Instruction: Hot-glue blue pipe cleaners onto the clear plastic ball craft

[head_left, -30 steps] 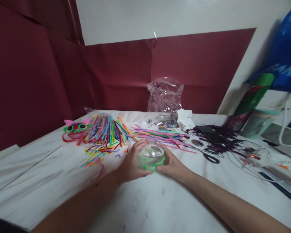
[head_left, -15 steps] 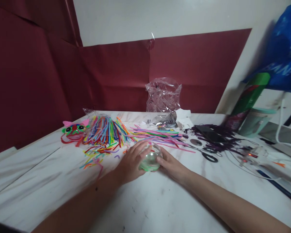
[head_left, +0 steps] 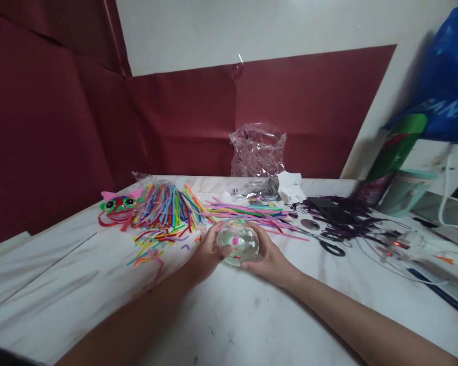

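Between my two hands is a clear round ball (head_left: 237, 245), see-through and shiny, with pink, red and green spots showing on or in it. My left hand (head_left: 208, 256) curves round its left side, and some of those fingers are hidden behind it. On the other side my right hand (head_left: 269, 256) grips it, thumb low at the front and fingers over the upper right. Just beyond the ball lie pink, yellow and green pipe cleaners (head_left: 248, 209).
A bag of colourful pipe cleaners (head_left: 164, 206) and a pink-and-green face craft (head_left: 119, 207) lie left, near cut pieces (head_left: 148, 249). Scissors (head_left: 332, 247), a dark phone (head_left: 330, 211) on purple strands, a cup (head_left: 406, 193) and cables (head_left: 395, 246) are right. Clear plastic packaging (head_left: 257, 152) stands behind.
The ball has turned, so its pink and red spots now face me. My left hand has shifted from over its top to its left side.
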Tool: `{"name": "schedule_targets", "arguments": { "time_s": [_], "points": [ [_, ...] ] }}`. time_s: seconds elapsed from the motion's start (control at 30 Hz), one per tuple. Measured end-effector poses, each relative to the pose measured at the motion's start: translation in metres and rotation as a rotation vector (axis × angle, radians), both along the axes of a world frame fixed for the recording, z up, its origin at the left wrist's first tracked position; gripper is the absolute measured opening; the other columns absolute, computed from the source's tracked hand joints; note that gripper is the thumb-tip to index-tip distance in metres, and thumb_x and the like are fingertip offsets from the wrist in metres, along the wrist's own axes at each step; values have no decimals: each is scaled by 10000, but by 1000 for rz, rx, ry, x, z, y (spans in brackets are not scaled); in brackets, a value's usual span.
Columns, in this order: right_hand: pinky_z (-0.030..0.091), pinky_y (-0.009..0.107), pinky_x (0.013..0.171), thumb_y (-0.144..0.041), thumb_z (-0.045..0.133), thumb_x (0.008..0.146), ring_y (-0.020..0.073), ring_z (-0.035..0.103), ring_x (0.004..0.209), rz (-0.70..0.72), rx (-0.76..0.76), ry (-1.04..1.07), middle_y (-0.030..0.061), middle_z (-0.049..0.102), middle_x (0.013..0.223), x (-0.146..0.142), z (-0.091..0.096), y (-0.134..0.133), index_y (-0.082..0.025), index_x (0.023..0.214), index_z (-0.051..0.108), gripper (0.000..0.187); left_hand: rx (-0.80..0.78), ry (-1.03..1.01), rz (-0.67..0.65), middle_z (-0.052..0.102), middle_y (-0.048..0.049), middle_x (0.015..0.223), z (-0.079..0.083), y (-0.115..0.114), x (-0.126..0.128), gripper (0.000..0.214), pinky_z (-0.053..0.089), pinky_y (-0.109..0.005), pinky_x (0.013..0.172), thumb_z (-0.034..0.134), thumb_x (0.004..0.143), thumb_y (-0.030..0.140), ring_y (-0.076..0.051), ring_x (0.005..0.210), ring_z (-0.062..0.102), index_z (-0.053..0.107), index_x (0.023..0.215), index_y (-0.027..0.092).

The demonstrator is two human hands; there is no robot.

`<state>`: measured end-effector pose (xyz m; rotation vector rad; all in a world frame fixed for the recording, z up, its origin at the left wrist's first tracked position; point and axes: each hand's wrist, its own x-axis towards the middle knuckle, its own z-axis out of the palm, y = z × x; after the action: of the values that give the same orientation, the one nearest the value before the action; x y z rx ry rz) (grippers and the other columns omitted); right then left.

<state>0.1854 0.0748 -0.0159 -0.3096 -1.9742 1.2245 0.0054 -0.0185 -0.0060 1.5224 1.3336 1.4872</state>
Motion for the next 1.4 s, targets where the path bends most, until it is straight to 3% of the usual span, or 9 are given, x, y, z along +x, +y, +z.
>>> {"name": "schedule_targets", "arguments": {
  "time_s": [0.17, 0.3, 0.4, 0.53, 0.77, 0.9, 1.03, 1.2, 1.4],
  "points": [
    [275, 473, 1124, -396, 812, 636, 318, 329, 1366, -20, 140, -35, 141, 357, 1465, 2, -4, -3, -239, 1431, 272, 974, -28, -171, -118, 514, -160, 1341, 5, -1, 2, 888, 399, -454, 1027, 801, 611, 501, -347, 1226, 496, 392, 1333, 185],
    [281, 487, 1119, -494, 838, 577, 326, 277, 1396, 33, 12, -16, 155, 209, 1542, 0, -2, -3, -248, 1482, 159, 1158, 11, -159, -103, 455, -168, 1388, 7, -8, 3, 1013, 397, -461, 1035, 858, 557, 405, -347, 1247, 479, 296, 1377, 214],
    [324, 493, 1092, -527, 846, 542, 329, 368, 1347, 81, -81, 6, 169, 322, 1484, 0, 1, -4, -241, 1481, 179, 1187, 18, -56, -76, 361, -189, 1451, 10, -12, 5, 1098, 346, -489, 1075, 858, 561, 385, -359, 1291, 427, 203, 1425, 210],
    [368, 479, 1063, -429, 855, 579, 317, 436, 1294, 71, -82, 8, 159, 390, 1435, 0, 4, -5, -247, 1466, 226, 1103, 37, 60, -50, 314, -190, 1476, 12, -13, 3, 1074, 295, -499, 1106, 852, 561, 390, -373, 1325, 372, 238, 1418, 188],
    [362, 467, 1071, -380, 861, 580, 300, 441, 1290, 104, -132, 23, 148, 395, 1435, 0, 5, -5, -248, 1452, 247, 1075, 28, 64, -43, 388, -186, 1419, 13, -13, 3, 1054, 319, -470, 1092, 857, 548, 386, -360, 1288, 414, 270, 1396, 172],
    [358, 468, 1069, -437, 868, 554, 298, 452, 1284, 204, -264, 86, 129, 462, 1405, -2, 7, -6, -249, 1387, 354, 996, 21, -24, -53, 458, -188, 1366, 10, -8, 2, 1059, 364, -455, 1057, 860, 522, 472, -358, 1252, 456, 312, 1375, 164],
    [359, 473, 1057, -473, 839, 594, 298, 481, 1261, 297, -414, 95, 97, 554, 1339, -2, 9, -3, -256, 1276, 485, 799, 49, -117, -147, 487, -184, 1359, 9, -3, -2, 966, 382, -458, 1038, 670, 628, 701, -353, 1247, 468, 367, 1364, 154],
    [346, 495, 1061, -492, 840, 579, 310, 500, 1240, 294, -494, 95, 92, 586, 1309, -1, 11, -2, -256, 1222, 541, 747, 29, -27, 31, 515, -149, 1350, 12, -5, -6, 742, 315, -454, 1086, 456, 799, 708, -322, 1285, 427, 489, 1301, 163],
    [376, 516, 1038, -542, 833, 554, 325, 560, 1173, 253, -556, 141, 101, 626, 1250, -6, 11, -6, -256, 1168, 561, 730, 28, -233, -106, 458, -180, 1396, 5, 1, 4, 944, 401, -449, 1018, 734, 619, 631, -344, 1254, 467, 366, 1362, 181]
  ]
}}
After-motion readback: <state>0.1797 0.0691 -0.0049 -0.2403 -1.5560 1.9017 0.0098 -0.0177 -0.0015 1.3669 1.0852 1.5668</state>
